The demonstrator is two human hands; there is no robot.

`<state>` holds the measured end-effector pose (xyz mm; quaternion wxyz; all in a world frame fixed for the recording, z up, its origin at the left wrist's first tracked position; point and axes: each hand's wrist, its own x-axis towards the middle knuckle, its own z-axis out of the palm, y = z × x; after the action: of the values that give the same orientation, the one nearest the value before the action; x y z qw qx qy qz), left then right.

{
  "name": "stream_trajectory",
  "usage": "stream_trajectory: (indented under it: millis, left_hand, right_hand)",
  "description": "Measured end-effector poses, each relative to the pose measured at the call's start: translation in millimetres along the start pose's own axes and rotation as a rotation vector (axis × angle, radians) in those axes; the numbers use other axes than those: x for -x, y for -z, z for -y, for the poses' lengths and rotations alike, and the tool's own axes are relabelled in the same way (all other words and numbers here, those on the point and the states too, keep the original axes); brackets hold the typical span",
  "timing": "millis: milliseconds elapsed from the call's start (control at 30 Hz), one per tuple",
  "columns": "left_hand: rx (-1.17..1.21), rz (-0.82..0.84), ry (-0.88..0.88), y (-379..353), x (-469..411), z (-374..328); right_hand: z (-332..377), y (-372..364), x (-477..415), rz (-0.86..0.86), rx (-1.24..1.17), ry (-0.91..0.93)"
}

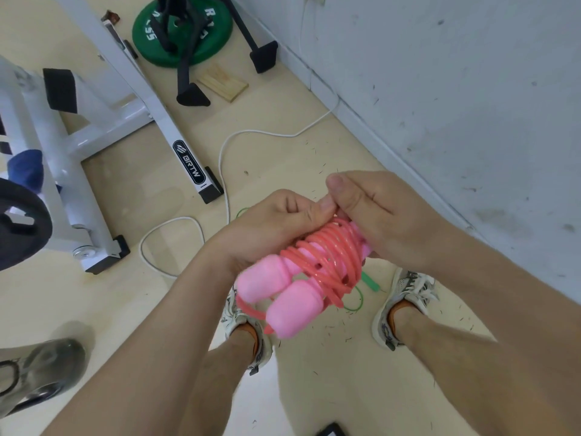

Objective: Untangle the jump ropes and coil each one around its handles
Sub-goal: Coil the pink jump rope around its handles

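Observation:
A pink jump rope's two handles [283,297] lie side by side, held in front of me over my feet. Its coral-pink cord [330,262] is wound in several turns around them. My left hand [276,225] grips the handles from the left. My right hand [377,212] is closed over the far end of the bundle, thumb on top, pinching the cord. Below the bundle, a green jump rope [368,283] lies on the floor between my shoes; only a handle and a few loops of it show.
A white cable [220,158] snakes across the beige floor. A white gym machine frame [132,99] stands at left, a green weight plate [182,29] and black stand legs behind it. A grey wall [456,89] runs along the right. Someone's shoe [41,372] is at lower left.

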<state>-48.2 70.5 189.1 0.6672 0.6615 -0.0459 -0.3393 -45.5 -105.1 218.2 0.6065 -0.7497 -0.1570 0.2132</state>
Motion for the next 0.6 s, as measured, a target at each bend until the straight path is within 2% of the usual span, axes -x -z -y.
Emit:
stream_trajectory:
  millis: [67, 133, 267, 333, 433, 500, 600]
  left_hand:
    - [0.075, -0.038, 0.014, -4, -4, 12]
    - [0.161, -0.161, -0.001, -14, -10, 21]
    - [0.021, -0.409, -0.008, -45, -21, 19]
    - [-0.067, -0.43, 0.052, -55, -23, 18]
    - [-0.354, -0.338, 0.089, -67, -16, 18]
    - [-0.655, -0.274, 0.047, -75, -9, 14]
    - [-0.947, -0.339, -0.085, -75, -2, 10]
  right_hand:
    - [5, -3, 0, -0.1, -0.133, -0.024]
    - [1, -5, -4, -0.263, -0.179, -0.072]
    - [-20, -1, -16, -0.528, -0.175, -0.246]
    - [-28, 4, -21, -0.606, -0.039, -0.258]
    - [-37, 14, -21, -0.65, 0.421, -0.151]
    - [-39, 20, -19, -0.66, 0.605, -0.099]
    - [-44, 20, -18, -0.565, 0.812, -0.105]
